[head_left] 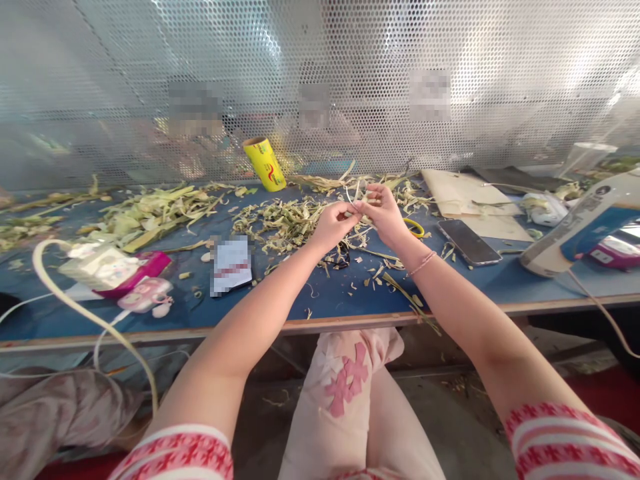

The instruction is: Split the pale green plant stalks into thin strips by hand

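Observation:
My left hand (334, 225) and my right hand (384, 215) meet above the middle of the blue table (280, 300). The fingertips of both are pinched together on a thin, pale strip (351, 192) that looks like part of a plant and rises in a curve above them. Its lower end is hidden by the fingers. Below and behind the hands lies a heap of shredded, dry-looking green and yellow plant scraps (287, 223). Close to my right wrist is a yellow ring (415, 228), partly covered by the hand.
A yellow cardboard tube (265, 165) leans near the perforated metal screen (370, 60). Leaf scraps (155, 213) spread leftward. Two phones lie flat, one with a lit screen (231, 265), one dark (469, 242). Chargers with cables (145, 293) sit left; a large bottle (580, 223) stands right.

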